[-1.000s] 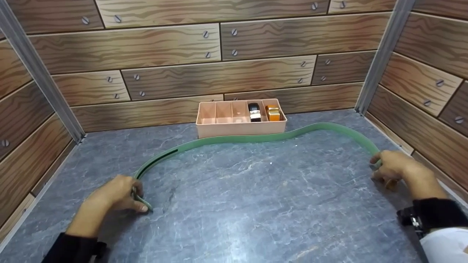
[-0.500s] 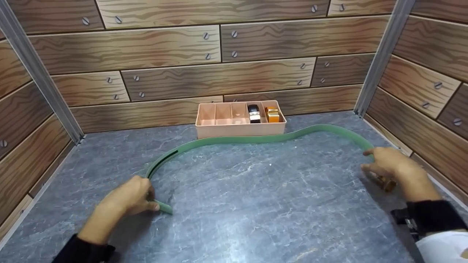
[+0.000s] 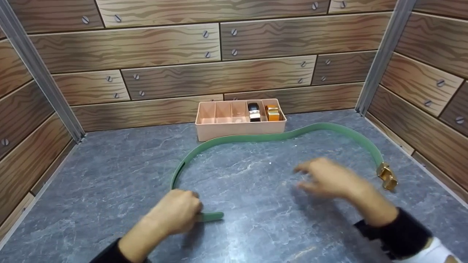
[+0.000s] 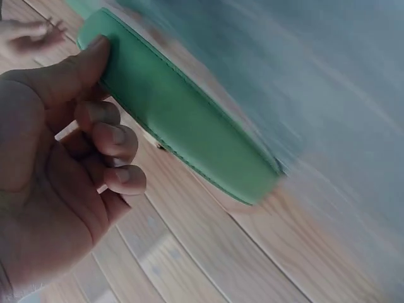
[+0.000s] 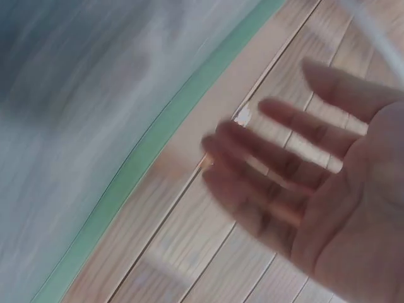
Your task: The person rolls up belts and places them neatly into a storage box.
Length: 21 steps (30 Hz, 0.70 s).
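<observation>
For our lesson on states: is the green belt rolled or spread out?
Spread out: the green belt curves across the table, its buckle and tip apart.

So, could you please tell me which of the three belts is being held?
The green belt, held near one end by the left hand; the black belt and orange belt sit in the pink box.

Green belt (image 3: 256,138): we see a smooth strap with stitched edges, unfastened, in a wide wavy arc across the grey marbled tabletop (image 3: 248,190).
Gold buckle (image 3: 387,177): we find it at the right end.
Rounded tip (image 3: 214,216): we see it pointing right, the strap held just behind it.
</observation>
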Motion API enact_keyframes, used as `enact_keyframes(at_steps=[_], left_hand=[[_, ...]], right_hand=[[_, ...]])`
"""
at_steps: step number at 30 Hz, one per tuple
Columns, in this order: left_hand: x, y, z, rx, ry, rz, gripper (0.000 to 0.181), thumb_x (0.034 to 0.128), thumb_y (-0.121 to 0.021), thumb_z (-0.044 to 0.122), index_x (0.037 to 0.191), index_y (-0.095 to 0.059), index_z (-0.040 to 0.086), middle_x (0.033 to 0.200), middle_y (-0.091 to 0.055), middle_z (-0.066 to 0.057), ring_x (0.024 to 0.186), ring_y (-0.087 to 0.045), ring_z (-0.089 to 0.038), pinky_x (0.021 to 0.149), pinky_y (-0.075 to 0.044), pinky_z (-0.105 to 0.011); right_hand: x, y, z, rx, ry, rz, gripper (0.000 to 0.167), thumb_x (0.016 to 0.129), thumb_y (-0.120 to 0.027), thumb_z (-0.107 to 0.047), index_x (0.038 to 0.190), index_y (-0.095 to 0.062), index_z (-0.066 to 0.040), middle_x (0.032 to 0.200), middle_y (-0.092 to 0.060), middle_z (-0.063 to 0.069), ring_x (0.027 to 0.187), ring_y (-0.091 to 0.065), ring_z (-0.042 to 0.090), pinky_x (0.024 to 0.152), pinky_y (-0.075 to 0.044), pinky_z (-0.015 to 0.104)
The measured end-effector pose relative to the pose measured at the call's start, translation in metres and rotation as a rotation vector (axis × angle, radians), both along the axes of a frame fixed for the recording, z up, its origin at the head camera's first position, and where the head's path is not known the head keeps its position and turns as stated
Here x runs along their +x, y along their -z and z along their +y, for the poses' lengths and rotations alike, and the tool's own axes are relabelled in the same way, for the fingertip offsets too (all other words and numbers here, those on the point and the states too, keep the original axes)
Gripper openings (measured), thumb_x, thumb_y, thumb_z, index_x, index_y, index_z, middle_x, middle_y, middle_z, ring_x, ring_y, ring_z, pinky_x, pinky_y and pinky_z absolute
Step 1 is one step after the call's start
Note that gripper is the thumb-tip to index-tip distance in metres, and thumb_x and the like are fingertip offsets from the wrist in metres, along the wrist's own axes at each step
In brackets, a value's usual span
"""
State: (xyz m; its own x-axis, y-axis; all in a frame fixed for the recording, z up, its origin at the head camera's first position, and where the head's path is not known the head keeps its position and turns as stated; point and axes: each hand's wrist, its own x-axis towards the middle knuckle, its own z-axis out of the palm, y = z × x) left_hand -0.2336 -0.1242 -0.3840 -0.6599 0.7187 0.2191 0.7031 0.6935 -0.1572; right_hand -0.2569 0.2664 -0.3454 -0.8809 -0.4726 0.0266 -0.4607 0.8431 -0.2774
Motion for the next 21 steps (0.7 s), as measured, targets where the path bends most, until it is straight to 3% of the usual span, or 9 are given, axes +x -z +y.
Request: enact_keyframes(at_steps=[3,6,10,12,16,21], left_hand=[[0.003,0.001,0.017,-0.038,0.041,0.079,0.018,0.0723,-0.079,0.021,0.062,-0.065,0.018,0.065,-0.051,0.004,0.056,-0.051,-0.015,0.053,-0.049,-0.032],[0.005,0.000,0.034,-0.092,0.042,0.111,0.015,0.0727,-0.077,0.020,0.064,-0.066,0.018,0.067,-0.054,0.004,0.060,-0.052,-0.015,0.055,-0.049,-0.032],[0.011,0.001,0.056,-0.182,0.015,0.145,0.012,0.0739,-0.077,0.021,0.069,-0.067,0.019,0.063,-0.061,0.003,0.056,-0.055,-0.015,0.053,-0.048,-0.030],[0.015,0.004,0.065,-0.202,0.026,0.186,0.012,0.0752,-0.077,0.022,0.070,-0.067,0.020,0.062,-0.063,0.003,0.054,-0.057,-0.014,0.052,-0.047,-0.030],[0.020,0.009,0.072,-0.190,0.139,0.250,0.016,0.0763,-0.078,0.036,0.071,-0.067,0.025,0.064,-0.065,0.007,0.055,-0.059,-0.012,0.050,-0.047,-0.029],[0.016,0.006,0.054,-0.234,0.314,0.138,0.019,0.0733,-0.081,0.036,0.076,-0.065,0.026,0.070,-0.063,0.011,0.062,-0.061,-0.010,0.057,-0.046,-0.026]], right_hand=[[0.015,0.005,-0.037,0.033,-0.135,-0.009,0.038,0.089,-0.072,-0.027,0.120,-0.067,-0.006,0.117,-0.071,0.012,0.102,-0.069,0.028,0.086,-0.057,0.045],[0.029,0.009,-0.071,0.109,-0.219,0.007,0.040,0.086,-0.074,-0.028,0.119,-0.067,-0.007,0.109,-0.072,0.009,0.094,-0.070,0.022,0.081,-0.058,0.040],[0.039,0.018,-0.104,0.163,-0.295,0.095,0.042,0.084,-0.075,-0.027,0.119,-0.065,-0.006,0.098,-0.073,0.007,0.082,-0.069,0.018,0.073,-0.058,0.034],[0.040,0.025,-0.112,0.172,-0.327,0.151,0.031,0.084,-0.075,-0.023,0.109,-0.066,-0.007,0.089,-0.071,0.005,0.074,-0.066,0.016,0.067,-0.057,0.031],[0.040,0.037,-0.116,0.197,-0.411,0.255,0.007,0.083,-0.072,-0.014,0.086,-0.065,-0.016,0.074,-0.067,0.000,0.062,-0.061,0.013,0.056,-0.052,0.027],[0.035,0.041,-0.109,0.197,-0.536,0.334,0.012,0.084,-0.069,-0.010,0.078,-0.064,-0.019,0.069,-0.066,-0.003,0.060,-0.061,0.011,0.053,-0.049,0.024]])
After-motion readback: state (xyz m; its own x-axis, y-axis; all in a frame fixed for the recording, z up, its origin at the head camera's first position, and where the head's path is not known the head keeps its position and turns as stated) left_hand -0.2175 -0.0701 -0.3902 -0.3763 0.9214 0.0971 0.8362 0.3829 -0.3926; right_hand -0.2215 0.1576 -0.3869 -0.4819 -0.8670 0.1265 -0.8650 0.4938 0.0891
